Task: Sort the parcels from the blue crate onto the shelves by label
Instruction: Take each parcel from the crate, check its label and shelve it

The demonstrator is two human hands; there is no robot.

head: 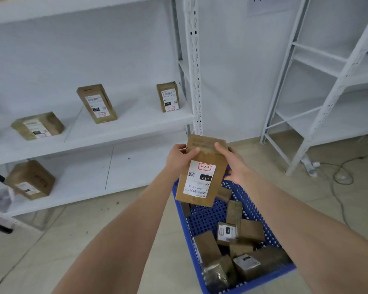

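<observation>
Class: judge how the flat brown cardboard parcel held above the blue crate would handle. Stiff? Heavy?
Probably stiff: the flat brown cardboard parcel, gripped only at its top by left hand and right hand, hangs unbent. Likely light: thumbs and fingers suffice. Flat faces shouldn't roll.

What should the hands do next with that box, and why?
Probably carry the parcel left to the middle shelf: the left hand and right hand hold it over the blue crate, its label reading 010, like the shelved parcels there.
</observation>
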